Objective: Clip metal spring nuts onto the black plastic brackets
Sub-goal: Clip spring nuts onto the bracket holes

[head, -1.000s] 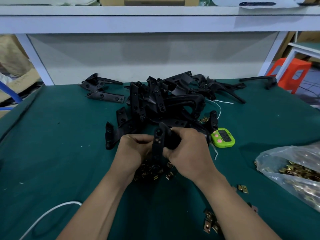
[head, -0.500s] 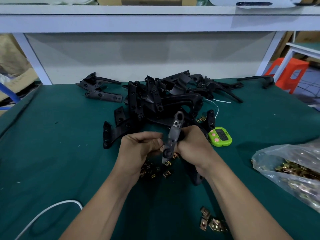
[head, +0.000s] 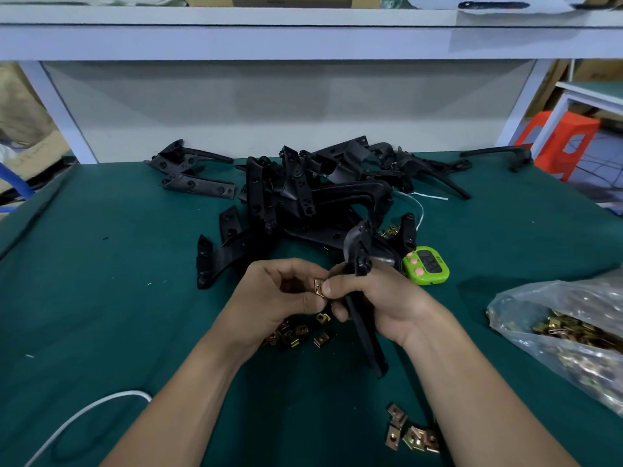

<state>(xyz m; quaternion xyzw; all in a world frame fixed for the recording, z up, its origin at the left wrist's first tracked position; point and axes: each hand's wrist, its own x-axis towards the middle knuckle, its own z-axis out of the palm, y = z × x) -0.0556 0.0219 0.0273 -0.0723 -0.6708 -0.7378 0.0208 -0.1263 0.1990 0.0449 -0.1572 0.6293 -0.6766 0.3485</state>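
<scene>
My right hand (head: 387, 305) grips a long black plastic bracket (head: 365, 335), its hooked end up by the fingers and its tail slanting down toward me. A brass spring nut (head: 319, 287) is pinched between my left hand's (head: 279, 298) fingertips and my right thumb. Loose spring nuts (head: 300, 333) lie on the green mat under my hands. A heap of black brackets (head: 313, 200) fills the middle of the table behind them.
A green timer (head: 426, 264) sits right of the heap. A plastic bag of spring nuts (head: 573, 335) lies at the right edge. More nuts (head: 409, 433) lie near my right forearm. A white cable (head: 84, 412) curls at lower left. A white shelf frame stands behind.
The bracket has turned in my right hand, its long end swinging down toward me. My left hand has brought a spring nut up to my right thumb.
</scene>
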